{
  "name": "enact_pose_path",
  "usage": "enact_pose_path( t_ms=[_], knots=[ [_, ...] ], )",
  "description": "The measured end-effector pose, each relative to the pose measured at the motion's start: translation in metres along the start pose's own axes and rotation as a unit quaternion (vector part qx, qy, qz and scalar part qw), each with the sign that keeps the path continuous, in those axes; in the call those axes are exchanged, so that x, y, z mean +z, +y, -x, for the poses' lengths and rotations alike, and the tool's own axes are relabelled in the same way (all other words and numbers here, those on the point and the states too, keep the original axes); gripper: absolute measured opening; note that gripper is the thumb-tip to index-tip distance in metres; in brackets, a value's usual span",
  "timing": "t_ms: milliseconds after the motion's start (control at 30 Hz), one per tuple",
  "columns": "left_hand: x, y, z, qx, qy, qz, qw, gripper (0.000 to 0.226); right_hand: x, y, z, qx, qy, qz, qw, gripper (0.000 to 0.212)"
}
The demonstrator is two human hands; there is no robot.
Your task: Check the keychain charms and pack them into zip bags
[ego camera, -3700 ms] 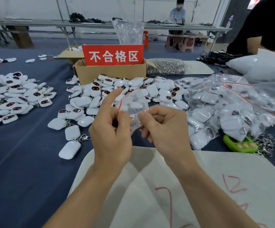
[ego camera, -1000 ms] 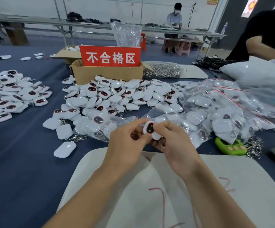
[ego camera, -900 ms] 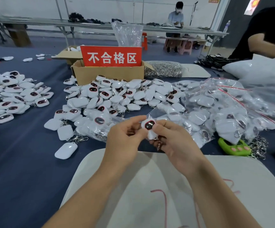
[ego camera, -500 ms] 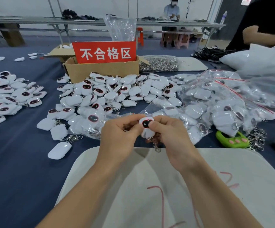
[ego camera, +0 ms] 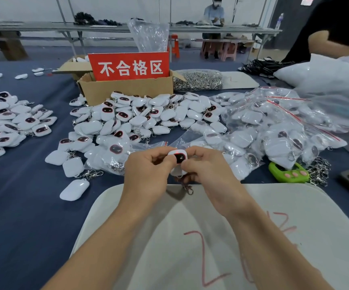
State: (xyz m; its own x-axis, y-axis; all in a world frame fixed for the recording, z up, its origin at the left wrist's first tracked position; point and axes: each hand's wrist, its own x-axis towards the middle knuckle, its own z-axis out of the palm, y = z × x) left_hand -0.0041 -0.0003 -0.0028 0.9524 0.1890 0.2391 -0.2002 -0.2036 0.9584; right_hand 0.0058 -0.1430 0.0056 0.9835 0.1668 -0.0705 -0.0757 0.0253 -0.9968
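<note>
Pinching charm btwn left hand & right hand fingers; zip bags just behind, charm pile, cardboard box beyond.

Two hands, one held charm, one box, one sign

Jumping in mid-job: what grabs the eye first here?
The red sign on the box at centre back grabs first. In front spreads a heap of white charms, with bagged charms to its right. Nearest, the left hand and right hand pinch one charm.
</note>
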Motion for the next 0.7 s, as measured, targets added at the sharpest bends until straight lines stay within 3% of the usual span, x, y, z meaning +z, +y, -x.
enact_pose_path(
  t_ms=[133,500,700],
  knots=[
    [-0.0009,-0.0028,-0.0044,-0.019,-0.001,-0.023,1.000,0.023,0.0005,0.0020,-0.0031,0.011,-0.003,0.010,1.000,0.031],
    [-0.0008,-0.0043,-0.0045,-0.023,-0.031,-0.007,0.999,0.027,0.0026,0.0037,-0.0006,0.006,0.025,0.012,1.000,0.021],
    [0.0000,-0.0006,-0.0020,-0.025,-0.031,-0.002,0.999,0.011,0.0007,0.0030,0.0013,-0.001,0.041,0.017,0.999,0.021]
  ],
)
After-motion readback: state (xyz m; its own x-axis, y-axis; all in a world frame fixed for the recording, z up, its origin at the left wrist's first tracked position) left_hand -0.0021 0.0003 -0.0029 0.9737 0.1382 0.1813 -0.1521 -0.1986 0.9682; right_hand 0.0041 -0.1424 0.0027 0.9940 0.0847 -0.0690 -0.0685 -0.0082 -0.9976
